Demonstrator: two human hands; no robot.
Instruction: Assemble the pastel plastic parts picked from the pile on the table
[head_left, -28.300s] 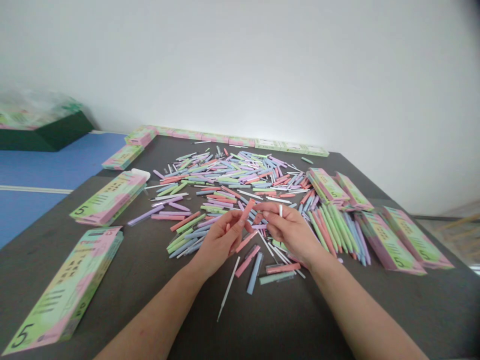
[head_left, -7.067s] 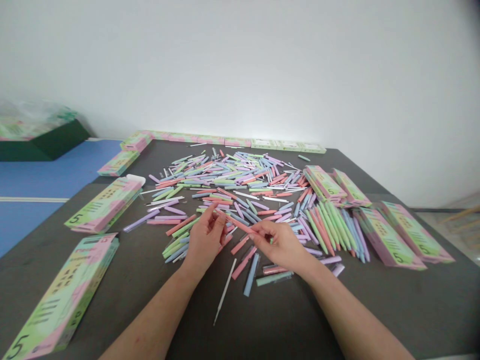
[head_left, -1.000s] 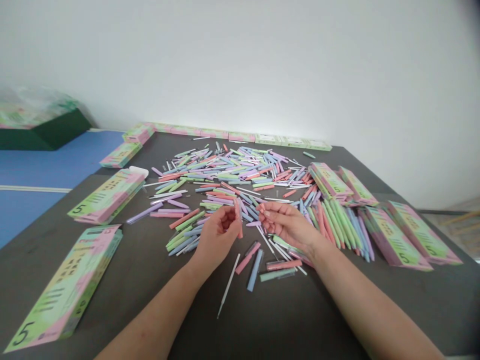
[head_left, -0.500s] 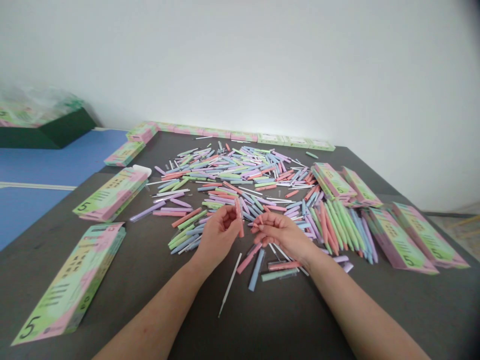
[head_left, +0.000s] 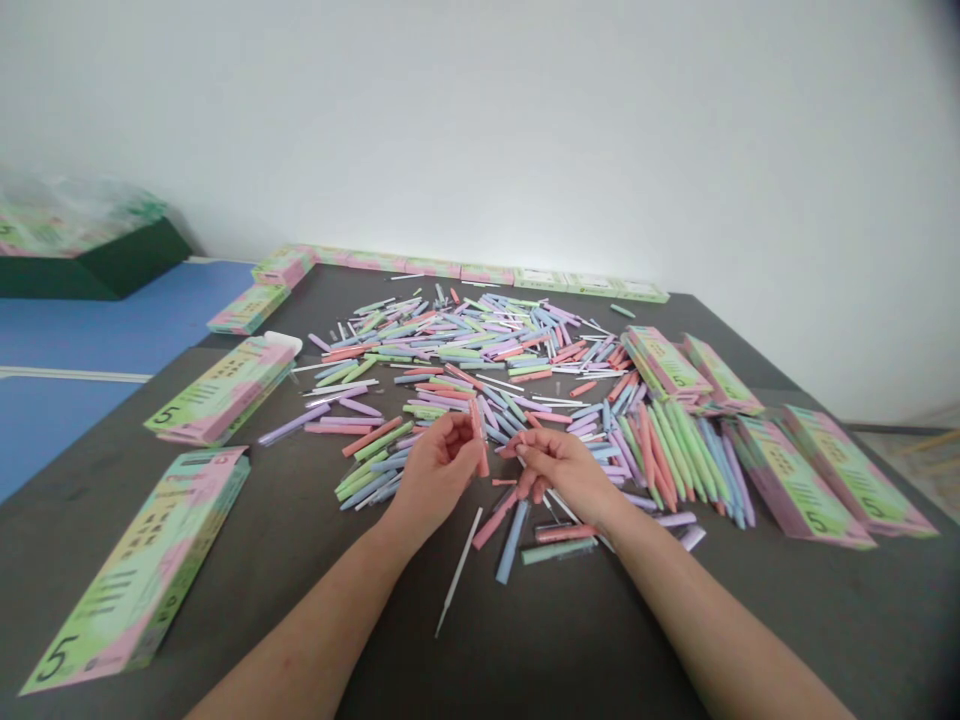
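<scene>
My left hand [head_left: 439,472] is raised above the table, its fingers pinching a coral-pink pen barrel [head_left: 478,438] that stands nearly upright. My right hand [head_left: 561,472] sits just to its right, low over the pens, with its fingers curled together; anything in them is hidden. Beneath my hands lies a loose heap of pastel pen parts [head_left: 465,350] in pink, green, blue, lilac and white. Near my right wrist are a blue pen barrel [head_left: 512,542], a green one [head_left: 559,552] and a thin white stick [head_left: 459,572].
Pastel boxes marked 5 [head_left: 142,570] lie on the dark table [head_left: 600,630] at left, and more [head_left: 795,480] stand at right. Sorted pens [head_left: 667,450] lie side by side at right. A row of boxes [head_left: 465,270] lines the back edge. A dark green box [head_left: 127,262] sits beyond on blue flooring.
My right hand has moved left and down, closer to my left hand, with its fingers curling in. My left hand still holds the coral barrel in nearly the same place.
</scene>
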